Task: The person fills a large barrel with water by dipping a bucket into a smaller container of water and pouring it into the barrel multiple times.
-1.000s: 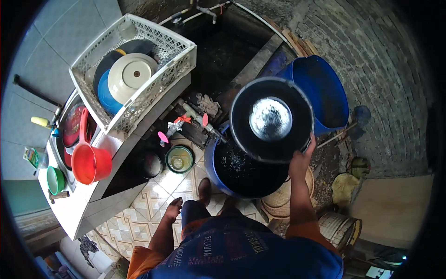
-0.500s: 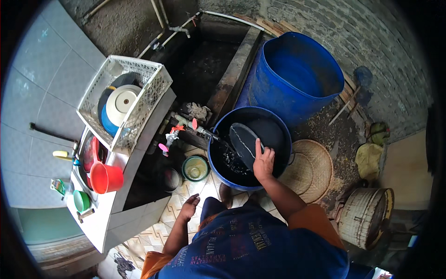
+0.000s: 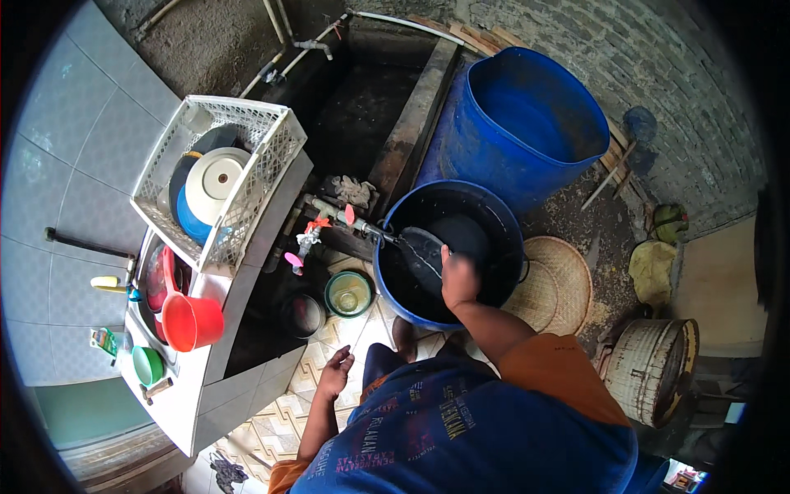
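Right hand (slightly blurred) closes on the rim of the basin in the tub, near the tap; left hand hangs half-curled, empty.

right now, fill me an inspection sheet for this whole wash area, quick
surface: patterned floor tiles; white counter on the left
things in use: black basin inside blue tub, beside the tap
clutter: red dipper, green bowl and white crate of dishes along the counter
hands: left hand free, holding nothing; right hand at the basin's rim, fingers blurred
cables: nothing seen
surroundings: large blue barrel, brick wall, woven trays, rusty drum
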Demonstrator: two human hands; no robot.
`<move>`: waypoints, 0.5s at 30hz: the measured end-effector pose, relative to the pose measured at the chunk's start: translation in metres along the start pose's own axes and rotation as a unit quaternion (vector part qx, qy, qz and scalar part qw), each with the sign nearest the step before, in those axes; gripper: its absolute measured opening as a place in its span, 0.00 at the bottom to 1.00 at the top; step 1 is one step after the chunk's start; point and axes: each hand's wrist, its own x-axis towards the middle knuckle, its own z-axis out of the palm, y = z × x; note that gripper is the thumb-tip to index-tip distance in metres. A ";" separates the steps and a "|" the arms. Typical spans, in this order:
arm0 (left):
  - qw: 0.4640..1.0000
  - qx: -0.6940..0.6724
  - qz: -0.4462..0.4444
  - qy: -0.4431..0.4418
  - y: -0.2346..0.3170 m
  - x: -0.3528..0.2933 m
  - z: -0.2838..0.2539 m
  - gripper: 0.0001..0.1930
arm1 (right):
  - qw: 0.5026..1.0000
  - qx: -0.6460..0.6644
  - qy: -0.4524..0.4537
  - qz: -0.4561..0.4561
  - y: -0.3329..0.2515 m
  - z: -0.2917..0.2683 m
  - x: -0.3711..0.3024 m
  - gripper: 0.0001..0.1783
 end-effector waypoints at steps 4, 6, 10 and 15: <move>0.999 -0.009 0.019 -0.027 0.008 0.016 0.002 0.26 | 0.998 0.007 -0.017 0.057 0.003 0.006 0.012 0.41; 0.999 0.002 0.026 -0.041 0.012 0.027 0.001 0.25 | 0.991 -0.035 0.098 0.083 0.005 0.009 0.013 0.34; 0.994 0.044 0.035 -0.091 0.043 0.045 0.005 0.25 | 0.998 0.016 -0.001 0.055 0.019 0.004 0.020 0.13; 0.986 0.054 0.042 -0.150 0.057 0.073 0.019 0.26 | 0.914 0.394 -0.082 0.044 0.036 0.013 0.038 0.18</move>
